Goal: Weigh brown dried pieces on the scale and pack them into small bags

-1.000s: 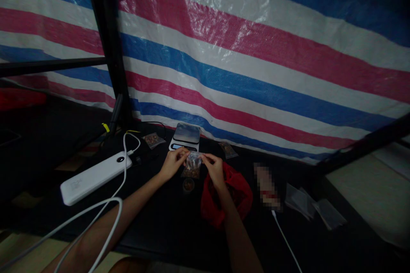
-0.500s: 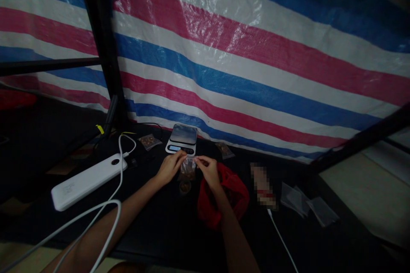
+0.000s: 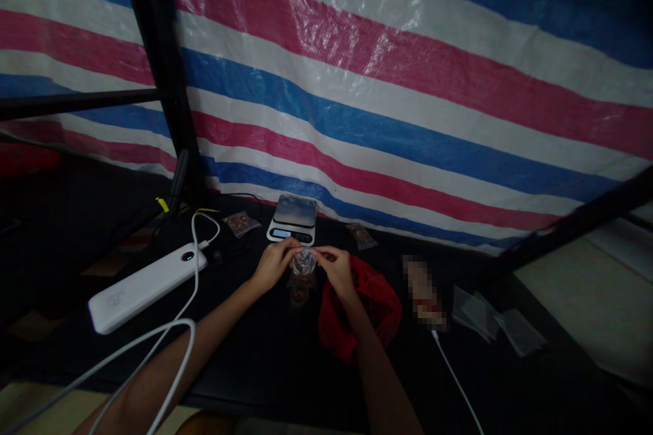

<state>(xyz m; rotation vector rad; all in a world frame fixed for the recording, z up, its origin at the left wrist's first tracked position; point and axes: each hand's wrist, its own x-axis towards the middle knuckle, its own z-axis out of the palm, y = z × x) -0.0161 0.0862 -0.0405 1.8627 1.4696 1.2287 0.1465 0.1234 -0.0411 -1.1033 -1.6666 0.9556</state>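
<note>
Between my two hands hangs a small clear plastic bag [image 3: 305,274] with brownish pieces in its lower part. My left hand [image 3: 274,264] pinches the left corner of its top edge, and my right hand [image 3: 334,268] pinches the right corner. Just below the bag stands a small round cup [image 3: 299,295] with something brown in it. Right behind my fingers sits a white digital scale [image 3: 292,219] with a lit display and a bare plate. A red bag [image 3: 380,306], open at the top, lies under my right wrist; its dark contents are hard to make out.
Filled clear bags lie left [image 3: 241,223] and right [image 3: 362,236] of the scale. At left is a white power bank [image 3: 143,291] with a looping white cable [image 3: 191,346]. A blurred-out object [image 3: 424,293] on a cable and flat clear bags [image 3: 520,332] lie right. Striped sheeting [image 3: 357,88] hangs behind.
The view has shifted slightly, so everything sits a little differently in the picture. My fingers have come slightly closer together along the bag's top edge.
</note>
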